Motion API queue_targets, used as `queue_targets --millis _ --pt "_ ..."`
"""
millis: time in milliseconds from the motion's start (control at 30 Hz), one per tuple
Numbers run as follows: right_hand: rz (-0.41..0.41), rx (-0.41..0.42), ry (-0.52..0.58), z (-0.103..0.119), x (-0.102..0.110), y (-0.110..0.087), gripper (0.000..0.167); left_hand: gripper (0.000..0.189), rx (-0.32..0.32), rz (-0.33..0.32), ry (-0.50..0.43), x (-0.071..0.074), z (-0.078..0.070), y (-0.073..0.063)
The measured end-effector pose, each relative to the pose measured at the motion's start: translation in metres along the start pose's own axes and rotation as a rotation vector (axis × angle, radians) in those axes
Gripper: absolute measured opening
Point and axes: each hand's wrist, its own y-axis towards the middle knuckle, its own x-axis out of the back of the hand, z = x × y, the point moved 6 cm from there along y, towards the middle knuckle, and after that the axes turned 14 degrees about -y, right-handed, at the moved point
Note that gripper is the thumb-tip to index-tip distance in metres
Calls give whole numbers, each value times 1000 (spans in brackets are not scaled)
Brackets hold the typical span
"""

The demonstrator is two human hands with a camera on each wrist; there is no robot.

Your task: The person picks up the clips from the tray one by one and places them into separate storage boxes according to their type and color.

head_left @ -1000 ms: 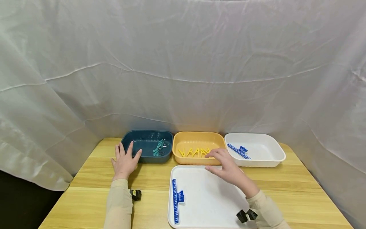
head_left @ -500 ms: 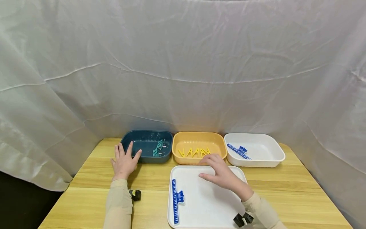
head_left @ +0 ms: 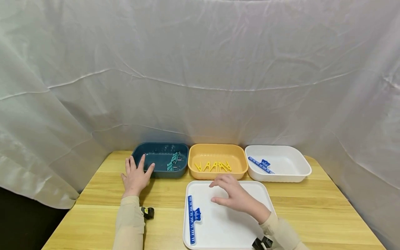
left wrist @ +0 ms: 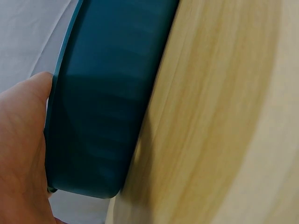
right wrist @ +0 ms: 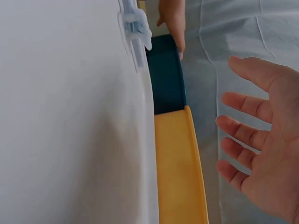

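Observation:
My left hand (head_left: 136, 177) rests with spread fingers on the near left rim of the dark teal bin (head_left: 156, 173); in the left wrist view its thumb lies along that rim. My right hand (head_left: 235, 195) hovers over the white tray (head_left: 225, 229), fingers apart and nothing in them, as the right wrist view also shows. On the tray's left side lies a long blue clip (head_left: 191, 220) with a piano-key pattern. A similar blue clip (head_left: 261, 165) leans inside the white bin (head_left: 281, 177). Small yellow clothespins (head_left: 215, 166) stand in a row in the yellow bin (head_left: 218, 150).
Teal binder clips (head_left: 173, 162) sit at the right end of the teal bin. The three bins stand side by side at the back of the wooden table (head_left: 312, 215), before a grey curtain (head_left: 200, 69). Black cameras are strapped to both wrists.
My right hand has drawn back from the yellow bin, toward me and to the left, over the tray. The left hand stays put.

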Motion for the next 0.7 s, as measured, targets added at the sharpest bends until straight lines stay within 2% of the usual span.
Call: queue_targets --millis 333,567,700 --pt "107 -5 16 12 -15 -1 36 79 -2 -7 -12 0 -1 -1" --pt "247 -19 51 24 -28 -3 43 80 -4 0 -7 2 -2 -2" --pt "285 -9 51 30 -34 -5 48 82 -2 9 -1 2 -3 -3"
